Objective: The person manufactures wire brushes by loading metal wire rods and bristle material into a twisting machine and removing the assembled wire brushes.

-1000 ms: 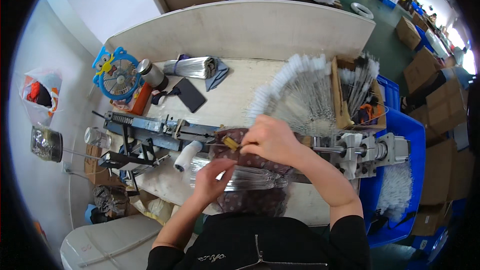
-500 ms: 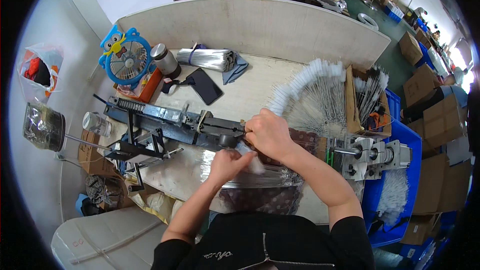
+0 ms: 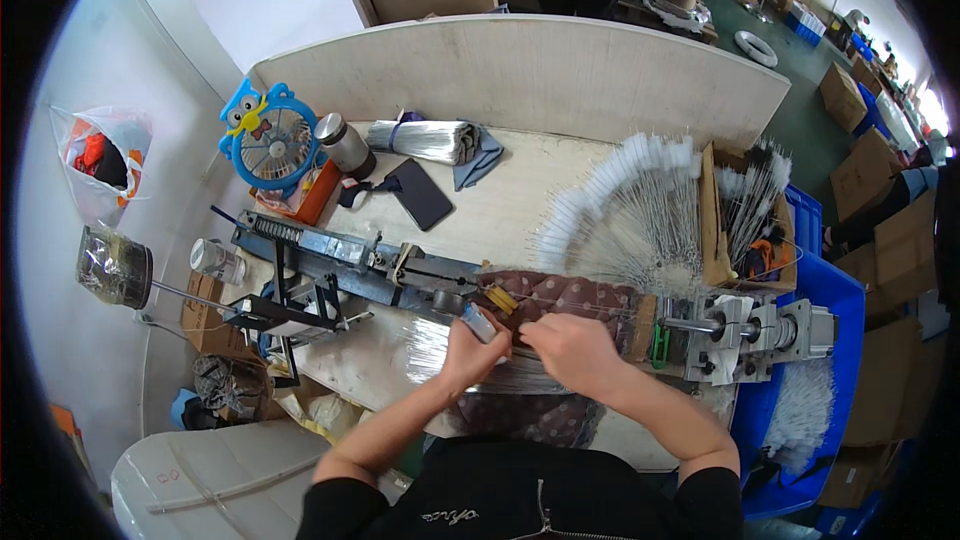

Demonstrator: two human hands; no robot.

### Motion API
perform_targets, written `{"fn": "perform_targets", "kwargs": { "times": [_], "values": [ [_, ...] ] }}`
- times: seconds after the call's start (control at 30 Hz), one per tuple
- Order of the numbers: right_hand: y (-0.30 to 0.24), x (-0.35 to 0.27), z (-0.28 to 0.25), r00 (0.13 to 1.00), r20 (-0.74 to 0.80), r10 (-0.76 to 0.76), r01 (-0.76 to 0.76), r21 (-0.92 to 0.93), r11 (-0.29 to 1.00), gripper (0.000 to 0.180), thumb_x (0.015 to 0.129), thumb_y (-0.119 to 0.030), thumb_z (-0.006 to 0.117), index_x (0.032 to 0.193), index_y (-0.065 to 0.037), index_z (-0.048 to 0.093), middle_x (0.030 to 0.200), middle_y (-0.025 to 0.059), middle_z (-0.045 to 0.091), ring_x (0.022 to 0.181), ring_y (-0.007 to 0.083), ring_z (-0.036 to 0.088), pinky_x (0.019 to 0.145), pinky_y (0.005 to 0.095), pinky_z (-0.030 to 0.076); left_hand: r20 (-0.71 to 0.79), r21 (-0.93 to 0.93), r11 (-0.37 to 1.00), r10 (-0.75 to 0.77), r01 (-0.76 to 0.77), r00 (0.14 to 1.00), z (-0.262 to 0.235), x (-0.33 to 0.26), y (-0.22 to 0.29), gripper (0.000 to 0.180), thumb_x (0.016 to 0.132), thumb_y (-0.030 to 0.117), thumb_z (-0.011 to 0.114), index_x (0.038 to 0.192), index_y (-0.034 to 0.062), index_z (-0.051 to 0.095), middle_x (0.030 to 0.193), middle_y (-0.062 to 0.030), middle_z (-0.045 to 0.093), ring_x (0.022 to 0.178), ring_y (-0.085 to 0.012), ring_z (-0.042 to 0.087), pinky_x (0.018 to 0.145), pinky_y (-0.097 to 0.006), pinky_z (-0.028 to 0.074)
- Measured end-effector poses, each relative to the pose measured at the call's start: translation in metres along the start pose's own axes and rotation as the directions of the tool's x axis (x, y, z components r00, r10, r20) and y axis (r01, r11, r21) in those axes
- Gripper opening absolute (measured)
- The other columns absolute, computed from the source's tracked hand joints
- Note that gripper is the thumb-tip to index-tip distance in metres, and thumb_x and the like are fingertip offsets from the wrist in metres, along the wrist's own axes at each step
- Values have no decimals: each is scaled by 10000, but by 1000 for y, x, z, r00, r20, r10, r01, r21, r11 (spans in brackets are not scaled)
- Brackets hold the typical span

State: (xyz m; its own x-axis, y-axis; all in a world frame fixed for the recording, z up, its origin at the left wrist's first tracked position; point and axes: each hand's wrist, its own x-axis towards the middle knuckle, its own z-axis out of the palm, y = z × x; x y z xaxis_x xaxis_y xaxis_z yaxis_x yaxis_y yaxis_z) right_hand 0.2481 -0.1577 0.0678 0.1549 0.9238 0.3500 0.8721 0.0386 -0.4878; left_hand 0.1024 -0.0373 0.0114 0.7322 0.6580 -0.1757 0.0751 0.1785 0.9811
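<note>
My left hand (image 3: pixel 474 352) is closed round a whitish bundle of bristles (image 3: pixel 480 321), whose pale bluish end points up past the thumb. Just to its right, my right hand (image 3: pixel 577 352) has thumb and fingers pinched together; anything between them is too small to make out. Beyond both hands lies the metal bench fixture (image 3: pixel 440 268), with a dark round knob (image 3: pixel 447 301) beside the left hand and a yellow piece (image 3: pixel 501 298) at its right end. Straight silvery wires (image 3: pixel 525 378) lie beneath the hands on a brown dotted cloth (image 3: pixel 535 415).
White-bristled wire brushes (image 3: pixel 640 210) fan out at the back right, beside a cardboard box (image 3: pixel 712 240) of more brushes. A motor unit with a shaft (image 3: pixel 760 328) sits at the right edge, next to a blue bin (image 3: pixel 845 340). A phone (image 3: pixel 424 195) and a fan (image 3: pixel 275 148) stand farther back.
My right hand has come away from the fixture's end, nearer to me and to the right. The left hand has shifted slightly right, and the bundle's end now points up. The view has tilted.
</note>
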Motion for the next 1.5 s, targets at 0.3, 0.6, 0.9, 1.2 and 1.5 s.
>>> {"fn": "perform_targets", "kwargs": {
  "times": [0.3, 0.6, 0.9, 1.2, 1.5],
  "values": [
    [9, 16, 41, 996, 80, 34, -31, -39, 999, 142, 747, -110, 649, 880, -68, 622, 816, 107, 548, 755, 285, 592, 654, 374, 488, -285, -232, 969, -148, 81, 947, -87, -20, -5, 369, 826, 347, 688, 969, 41, 539, 835, -52, 578, 721, -125, 572, 631, -269, 476],
    [-1, 15, 11, 983, 176, 48, -53, 25, 998, 127, 762, -114, 656, 861, -39, 627, 800, 107, 551, 743, 309, 598, 642, 384, 498, -398, -589, 800, -411, 115, 820, -188, -57, -18, 204, 850, 305, 644, 911, 111, 639, 779, 28, 600, 732, -102, 562, 709, -266, 462],
    [-9, 32, -37, 991, -135, 12, -20, -64, 998, 155, 793, -107, 643, 926, -29, 664, 788, 116, 627, 696, 302, 588, 620, 363, 470, -221, -333, 943, -92, 14, 971, -51, -46, 12, 136, 842, 137, 629, 858, 4, 648, 759, -46, 631, 665, -113, 570, 635, -238, 442],
    [15, 8, -49, 911, 56, 409, -395, 403, 825, 200, 799, -126, 665, 963, -11, 660, 785, 121, 625, 712, 242, 587, 640, 318, 451, 38, -354, 932, -68, 77, 997, 53, 5, 21, 153, 900, 164, 594, 941, 21, 634, 794, -41, 633, 625, -91, 554, 573, -221, 433],
    [1, 36, -27, 961, -262, 92, -115, -77, 990, 107, 760, -151, 653, 827, -69, 665, 756, 58, 608, 770, 246, 575, 675, 362, 473, -210, -459, 888, -102, -6, 972, 45, -3, 34, 154, 909, 172, 592, 946, 25, 619, 779, -40, 614, 623, -80, 531, 573, -208, 412]
  ]
}}
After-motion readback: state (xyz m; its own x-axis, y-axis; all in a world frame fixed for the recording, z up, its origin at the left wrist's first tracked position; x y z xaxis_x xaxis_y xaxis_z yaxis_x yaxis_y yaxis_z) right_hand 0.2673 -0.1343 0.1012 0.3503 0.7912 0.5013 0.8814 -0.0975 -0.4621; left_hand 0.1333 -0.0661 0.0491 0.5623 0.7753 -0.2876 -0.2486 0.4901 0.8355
